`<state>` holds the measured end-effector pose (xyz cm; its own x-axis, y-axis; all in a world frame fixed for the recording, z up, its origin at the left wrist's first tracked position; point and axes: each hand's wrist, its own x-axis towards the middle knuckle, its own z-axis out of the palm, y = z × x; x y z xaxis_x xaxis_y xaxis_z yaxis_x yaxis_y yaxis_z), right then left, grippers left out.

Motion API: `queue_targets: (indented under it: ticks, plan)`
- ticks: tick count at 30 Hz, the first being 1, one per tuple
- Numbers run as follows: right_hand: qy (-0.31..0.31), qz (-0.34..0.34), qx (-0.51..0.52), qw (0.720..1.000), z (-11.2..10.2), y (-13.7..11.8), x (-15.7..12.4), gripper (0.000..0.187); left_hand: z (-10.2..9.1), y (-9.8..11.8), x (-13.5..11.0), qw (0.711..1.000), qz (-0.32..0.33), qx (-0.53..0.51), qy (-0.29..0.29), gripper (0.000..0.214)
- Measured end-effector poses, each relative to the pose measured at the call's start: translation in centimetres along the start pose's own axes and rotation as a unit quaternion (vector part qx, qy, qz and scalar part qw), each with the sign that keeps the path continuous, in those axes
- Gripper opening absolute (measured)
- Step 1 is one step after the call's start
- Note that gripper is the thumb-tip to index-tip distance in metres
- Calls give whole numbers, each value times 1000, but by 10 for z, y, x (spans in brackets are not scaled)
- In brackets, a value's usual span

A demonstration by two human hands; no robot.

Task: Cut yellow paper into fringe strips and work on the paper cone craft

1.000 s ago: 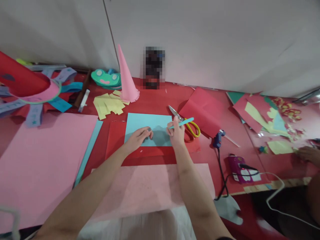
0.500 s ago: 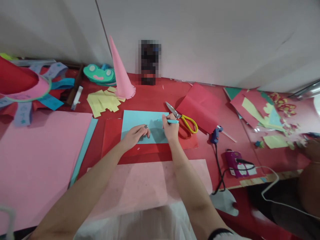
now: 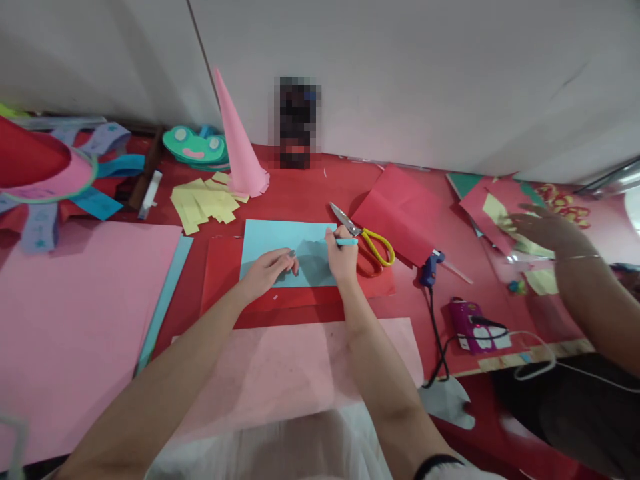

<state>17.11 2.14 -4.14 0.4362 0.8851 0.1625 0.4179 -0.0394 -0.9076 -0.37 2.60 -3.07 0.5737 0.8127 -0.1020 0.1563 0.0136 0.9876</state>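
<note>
A light blue sheet of paper (image 3: 285, 233) lies on a larger red sheet (image 3: 220, 267). My right hand (image 3: 343, 260) is closed around a light blue pen (image 3: 349, 241), at the right side of the blue sheet. On its left part rests my left hand (image 3: 270, 270), with fingers curled in. A small grey spot shows at its fingertips; what it is, if anything held, I cannot make out. Just right of my right hand lie scissors (image 3: 375, 245) with yellow handles, blades slightly apart and pointing up to the left.
Left stand a pink paper cone (image 3: 241, 160), yellow paper strips (image 3: 200, 203), a green frog face (image 3: 194, 148) and large pink sheets (image 3: 90, 320). Right are red paper (image 3: 400, 213), a glue gun (image 3: 430, 269) with its cord and a purple box (image 3: 467, 320). Another person's hand (image 3: 550, 230) reaches over paper scraps.
The other person's arm has come in from the right, its hand now over the paper scraps. My two hands and the pen stay almost where they were.
</note>
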Motion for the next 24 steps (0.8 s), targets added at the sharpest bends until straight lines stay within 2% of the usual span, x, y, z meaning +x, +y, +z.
queue_targets:
  ticks: [4,8,11,14,18,21,24]
  plan:
    - [5,54,-4,998,-1,-1,-1,33,0,2,0,1000,-8,15,0,36]
    - [13,23,-21,999,0,-5,-5,34,-1,2,-1,1000,-12,23,2,37]
    - [23,29,-16,999,1,-6,-6,35,-1,0,-1,1000,-5,20,0,37]
    - [23,66,95,993,4,-7,-7,38,-2,0,-1,1000,-6,25,3,39]
    - [-37,110,287,951,5,-12,-10,41,-1,4,-1,999,-23,37,17,38]
    - [-64,114,333,934,4,-14,-11,43,0,4,-1,998,-32,39,28,40]
    - [-100,106,328,933,5,-15,-14,43,0,3,0,998,-35,53,30,39]
